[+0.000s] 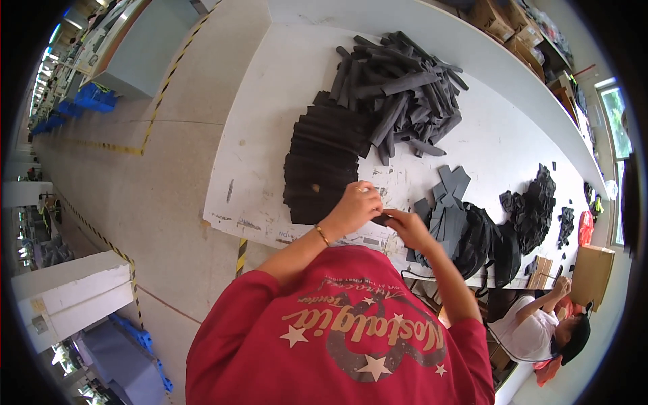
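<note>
At the near edge of the white table, my left hand [359, 206] and my right hand [409, 228] come together, with fingers closed on a small black strip of material [383, 219]. Most of that strip is hidden behind the fingers. Just left of my left hand, black folded pieces [322, 162] lie overlapped in a long row. Beyond them rises a loose heap of dark rolled or folded strips [412, 91]. Flat dark grey pieces [448, 209] are stacked crosswise to the right of my right hand.
Black bundled material [486, 236] and a pile of small black pieces [533, 209] lie farther right on the white table [270, 74]. A raised panel [472, 47] borders its far side. Another person [540, 327] in white works at the right, near a cardboard box [594, 273].
</note>
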Available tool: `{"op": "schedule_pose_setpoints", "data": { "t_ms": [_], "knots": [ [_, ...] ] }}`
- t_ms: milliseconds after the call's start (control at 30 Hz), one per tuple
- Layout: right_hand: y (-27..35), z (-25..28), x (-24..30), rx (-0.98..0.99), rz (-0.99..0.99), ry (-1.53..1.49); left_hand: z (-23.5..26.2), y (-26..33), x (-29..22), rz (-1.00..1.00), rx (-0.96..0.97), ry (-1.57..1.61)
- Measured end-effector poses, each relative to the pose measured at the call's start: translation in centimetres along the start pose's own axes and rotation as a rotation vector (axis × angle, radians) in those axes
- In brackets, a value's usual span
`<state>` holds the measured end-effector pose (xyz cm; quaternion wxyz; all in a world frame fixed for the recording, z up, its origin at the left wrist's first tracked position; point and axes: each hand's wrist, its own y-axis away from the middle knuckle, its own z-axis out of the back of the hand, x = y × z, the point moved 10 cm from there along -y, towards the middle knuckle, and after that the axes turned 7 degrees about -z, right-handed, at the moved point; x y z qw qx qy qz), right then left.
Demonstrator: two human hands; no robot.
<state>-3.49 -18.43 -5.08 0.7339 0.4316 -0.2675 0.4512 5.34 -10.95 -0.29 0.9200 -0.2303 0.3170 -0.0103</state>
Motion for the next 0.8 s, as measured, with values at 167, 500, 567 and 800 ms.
{"op": "schedule_pose_setpoints", "data": {
  "t_ms": [167, 500, 567, 800],
  "knots": [
    [-0.9, -2.5, -0.5, -0.026, -0.173, -0.449, 12.0, 4.8, 3.1, 0.384, -0.968, 0.282],
    [-0.8, -3.8, 6.3, -0.467, 0.029, -0.071, 0.1, 7.0, 8.4, 0.918, -1.312, 1.716],
    [-0.3, -4.6, 5.3, -0.367, -0.025, -0.079, 1.1, 6.9, 8.8, 0.927, -1.325, 1.654],
    [3.9, -6.2, 1.5, -0.073, -0.158, -0.114, 2.6, 9.6, 12.9, 1.061, -1.127, 1.293]
  ]
}}
